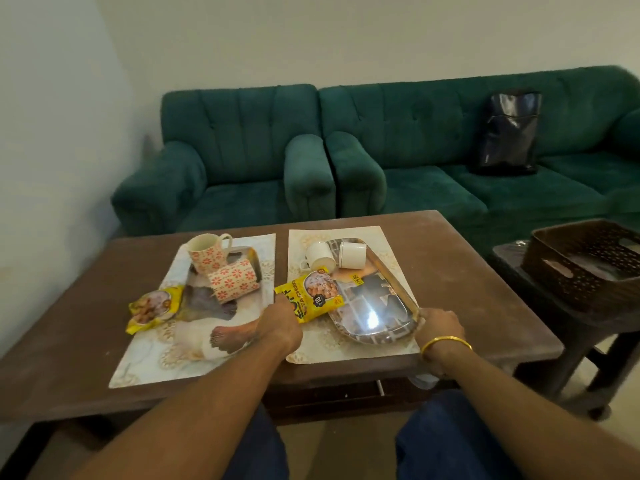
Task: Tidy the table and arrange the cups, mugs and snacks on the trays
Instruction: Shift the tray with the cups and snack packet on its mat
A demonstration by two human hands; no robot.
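Two shiny steel trays lie on placemats on the brown table [485,282]. The left tray [207,303] holds an upright floral mug [204,252] and a floral mug on its side [233,284]; a yellow snack packet [154,308] rests on its left edge. On the right tray [374,306] a white cup [320,256] lies tipped over at the far end beside a white cup [353,254] on its side. My left hand [280,322] grips a yellow snack packet [311,294] at the right tray's left edge. My right hand [438,323] holds that tray's near right rim.
A green sofa [381,150] and armchair [242,161] stand behind the table, with a black bag [509,133] on the sofa. A dark perforated basket [585,261] sits on a side table at the right. My knees are under the table's near edge.
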